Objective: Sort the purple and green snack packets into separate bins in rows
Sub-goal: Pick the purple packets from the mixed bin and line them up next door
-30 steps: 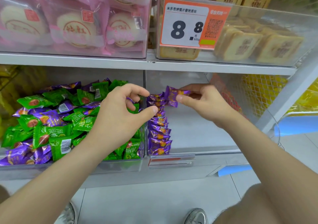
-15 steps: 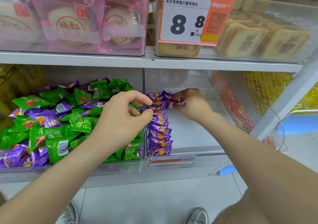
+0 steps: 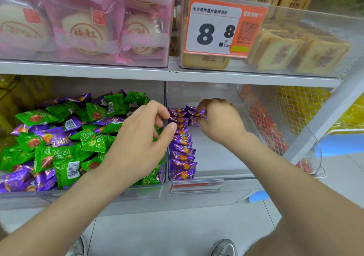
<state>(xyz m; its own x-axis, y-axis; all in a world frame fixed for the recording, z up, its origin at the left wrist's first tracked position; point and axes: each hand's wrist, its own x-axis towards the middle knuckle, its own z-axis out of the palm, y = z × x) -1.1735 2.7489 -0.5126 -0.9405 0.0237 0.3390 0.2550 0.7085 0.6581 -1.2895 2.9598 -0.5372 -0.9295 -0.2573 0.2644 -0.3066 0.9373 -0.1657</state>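
Right hand [image 3: 220, 122] has lowered its pinched purple packet [image 3: 197, 115] to the bin's [image 3: 220, 157] far edge (second row begins); left hand [image 3: 137, 143] hangs open.

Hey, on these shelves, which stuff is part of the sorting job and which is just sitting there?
Job: mixed green and purple packets, left bin, row of purple packets, right bin, purple packet pinched by the right hand, left hand.
Just there: pink pastry packs, price tag, yellow biscuit packs, red netted goods.
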